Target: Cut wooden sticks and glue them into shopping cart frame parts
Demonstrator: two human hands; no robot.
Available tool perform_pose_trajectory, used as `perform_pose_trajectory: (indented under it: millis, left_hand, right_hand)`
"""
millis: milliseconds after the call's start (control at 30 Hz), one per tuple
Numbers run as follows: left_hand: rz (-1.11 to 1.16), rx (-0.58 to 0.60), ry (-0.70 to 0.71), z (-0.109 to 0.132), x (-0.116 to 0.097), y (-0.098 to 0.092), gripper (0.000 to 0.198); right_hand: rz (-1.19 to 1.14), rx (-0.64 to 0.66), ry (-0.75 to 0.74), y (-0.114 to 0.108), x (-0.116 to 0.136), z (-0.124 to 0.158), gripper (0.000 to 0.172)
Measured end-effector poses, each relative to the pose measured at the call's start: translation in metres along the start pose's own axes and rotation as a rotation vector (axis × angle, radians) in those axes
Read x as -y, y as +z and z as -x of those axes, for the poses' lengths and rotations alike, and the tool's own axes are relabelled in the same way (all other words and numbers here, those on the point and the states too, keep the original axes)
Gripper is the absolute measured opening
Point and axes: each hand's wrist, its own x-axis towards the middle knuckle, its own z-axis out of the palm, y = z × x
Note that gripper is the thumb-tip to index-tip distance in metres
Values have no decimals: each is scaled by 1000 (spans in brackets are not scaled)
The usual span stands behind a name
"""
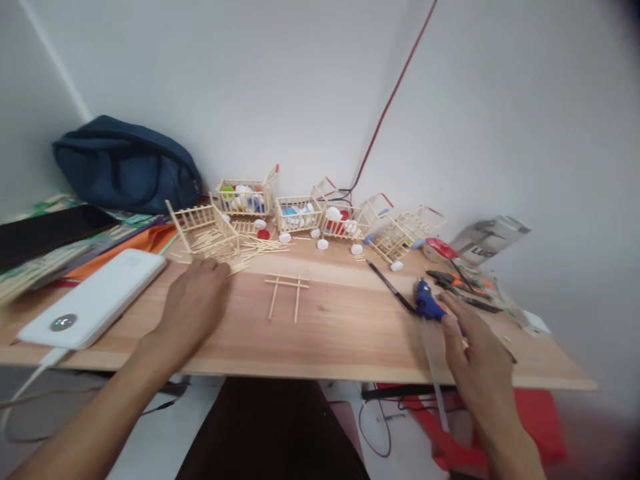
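My right hand (475,353) is wrapped round a blue hot glue gun (427,301) at the right of the table, and a clear glue stick (434,373) trails down past the table edge. At the left, my left hand (197,300) reaches to the pile of thin wooden sticks (263,247). Its fingers bend downward, blurred, with the tips hidden. Just beyond them stands a partly built stick frame (193,217). Between my hands, a small flat stick assembly (287,281) lies on the wood, two long sticks crossed by two shorter ones.
Along the wall stand several miniature stick carts (300,215) with white cap wheels. A white power bank (95,297), a black phone (50,230) and a blue bag (127,167) occupy the left. Right lie a black pen (390,285), pliers (463,283) and a red-lidded container (440,249).
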Motion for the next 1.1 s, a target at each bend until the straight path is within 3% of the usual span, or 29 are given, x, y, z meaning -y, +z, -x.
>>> perform_pose_trajectory:
  millis: [167,267,367,433,567,733,867,1100]
  left_hand:
    - [-50,15,1,-4,1,-2,21]
    - [-75,26,-17,-6,-1,-4,21]
    - [-94,54,-16,-7,-5,-9,24]
    - [-104,75,-16,-8,-8,-13,25]
    - [-125,122,-46,-9,-12,-17,25]
    - [-149,123,-27,-10,-10,-16,21]
    - [-144,143,-12,-12,-7,-14,22]
    - [-108,164,-35,-16,-3,-13,20]
  right_hand:
    - [212,31,100,-1,-69,7,62]
    - [301,143,179,2,-103,12,68]
    - [320,312,227,4,-117,13,65]
    - [341,355,230,3,-118,11,65]
    - [353,237,108,0,-106,3,65]
    - [345,375,-40,5,-82,-3,69]
    - [383,423,-38,10,-77,-5,75]
    - [325,470,-9,4,-82,-12,67]
